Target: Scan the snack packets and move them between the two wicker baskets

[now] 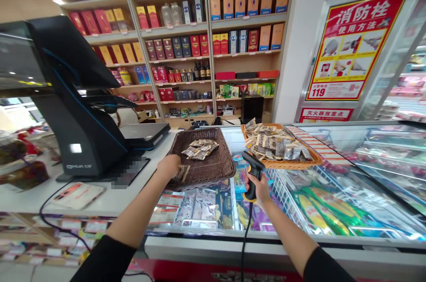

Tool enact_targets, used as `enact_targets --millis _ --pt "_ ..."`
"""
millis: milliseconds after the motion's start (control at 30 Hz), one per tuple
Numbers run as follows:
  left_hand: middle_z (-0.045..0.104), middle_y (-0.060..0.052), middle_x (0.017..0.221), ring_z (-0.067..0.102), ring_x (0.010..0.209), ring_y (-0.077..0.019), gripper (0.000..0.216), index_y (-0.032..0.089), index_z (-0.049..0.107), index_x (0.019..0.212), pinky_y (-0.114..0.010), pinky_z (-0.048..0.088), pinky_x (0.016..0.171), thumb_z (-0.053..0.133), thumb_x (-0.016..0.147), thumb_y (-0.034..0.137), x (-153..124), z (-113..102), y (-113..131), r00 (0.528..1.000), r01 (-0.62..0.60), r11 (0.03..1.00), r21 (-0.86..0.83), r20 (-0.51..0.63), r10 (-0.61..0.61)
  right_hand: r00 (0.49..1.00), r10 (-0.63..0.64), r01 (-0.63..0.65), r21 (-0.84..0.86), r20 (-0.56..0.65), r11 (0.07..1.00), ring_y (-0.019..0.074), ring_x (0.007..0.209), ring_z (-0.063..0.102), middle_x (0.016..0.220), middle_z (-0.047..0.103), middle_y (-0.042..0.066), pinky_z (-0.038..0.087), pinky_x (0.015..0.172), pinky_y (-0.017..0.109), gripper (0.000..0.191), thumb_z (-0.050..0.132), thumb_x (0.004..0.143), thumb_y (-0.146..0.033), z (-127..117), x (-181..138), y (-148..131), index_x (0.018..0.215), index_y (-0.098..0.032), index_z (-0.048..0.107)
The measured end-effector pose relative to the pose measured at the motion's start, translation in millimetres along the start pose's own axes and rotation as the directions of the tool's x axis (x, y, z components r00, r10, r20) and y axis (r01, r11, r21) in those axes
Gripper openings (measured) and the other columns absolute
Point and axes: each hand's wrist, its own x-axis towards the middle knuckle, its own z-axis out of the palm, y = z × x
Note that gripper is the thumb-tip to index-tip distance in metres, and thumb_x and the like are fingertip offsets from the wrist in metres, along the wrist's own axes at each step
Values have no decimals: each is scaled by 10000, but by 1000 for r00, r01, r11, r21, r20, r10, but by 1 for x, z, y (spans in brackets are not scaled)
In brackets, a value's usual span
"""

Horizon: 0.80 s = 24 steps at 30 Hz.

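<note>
Left hand (pixel 169 166) closed on a small snack packet (pixel 182 172), brownish and pale, pinched at one end over the near rim of the dark brown wicker basket (pixel 213 171); print on the packet too small to read. Just beyond the hand, deeper in the same basket, a loose heap of like packets (pixel 200 149), silvery-tan with dark lettering. Right hand (pixel 258 188) wrapped round the grip of a black barcode scanner (pixel 253 171) with a yellow band at the base of its handle, head tilted toward the left hand and the packet, cable (pixel 245 233) hanging straight down from below the fist. Above and to the right of the scanner, an orange wicker tray (pixel 309 164) piled with more pale packets. Beneath both hands, the glass lid of a chest freezer (pixel 333 193) with coloured wrapped goods under it. Left of the left hand, a black till screen on its stand (pixel 76 131), and nearer, probably a phone (pixel 78 194), lying flat on the white counter (pixel 26 202).
</note>
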Motion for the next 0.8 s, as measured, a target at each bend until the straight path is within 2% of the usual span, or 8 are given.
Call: enact_targets --millis 100,200,267,333,467,633,733,800 --pt "644 -117 863 599 881 -287 166 192 680 795 -377 439 794 667 630 204 11 -5 24 971 -155 977 -146 -207 123 1000 0 0 4 7 1000 110 369 477 531 537 -42 371 359 230 286 676 661 -376 0 0 0 731 -198 464" --pt "632 -76 967 582 938 -217 200 220 707 836 -330 416 881 597 687 144 26 1 59 884 -404 869 -285 -365 291 1000 -4 3 34 5 999 105 361 475 526 535 -47 373 358 227 281 674 664 -359 3 -1 -4 749 -194 463" --pt "597 -47 1106 537 1055 -202 243 249 725 811 -322 371 960 576 682 106 37 14 83 830 -516 776 -363 -436 348 1000 -5 5 60 0 998 101 355 473 522 535 -53 372 355 220 286 677 662 -347 4 -2 -6 764 -194 458" --pt "592 -23 1145 516 1099 -201 283 263 735 785 -324 355 984 553 671 77 49 30 103 825 -546 709 -446 -433 363 1000 -2 2 74 -2 997 100 353 475 521 539 -58 370 351 215 291 677 661 -342 5 -3 -8 769 -198 449" --pt "694 -31 857 626 831 -183 259 218 740 753 -306 471 810 525 667 103 70 57 127 904 -420 567 -708 -272 330 1000 3 -2 73 -5 997 96 348 470 521 538 -66 369 345 211 288 668 660 -330 7 -3 -10 767 -203 434" --pt "688 -87 723 635 650 -183 190 112 705 711 -284 504 613 630 648 275 81 73 136 993 -97 255 -962 -75 95 1000 -18 18 -28 -9 999 99 335 457 515 524 -67 366 342 218 247 625 688 -339 10 -3 -10 766 -205 433" --pt "693 -90 806 644 657 -171 505 117 649 995 -272 513 612 769 527 262 76 76 140 990 -140 91 -986 -139 18 996 -84 82 -264 7 961 109 332 454 488 500 -65 361 352 227 194 577 726 -344 6 -4 -16 765 -202 451" --pt "694 -81 848 656 699 -168 813 159 488 1241 -280 524 653 804 493 207 72 75 141 981 -195 -32 -980 -194 -20 987 -158 151 -486 26 861 127 373 482 491 504 -48 372 390 235 166 558 741 -339 3 -6 -23 771 -194 484"
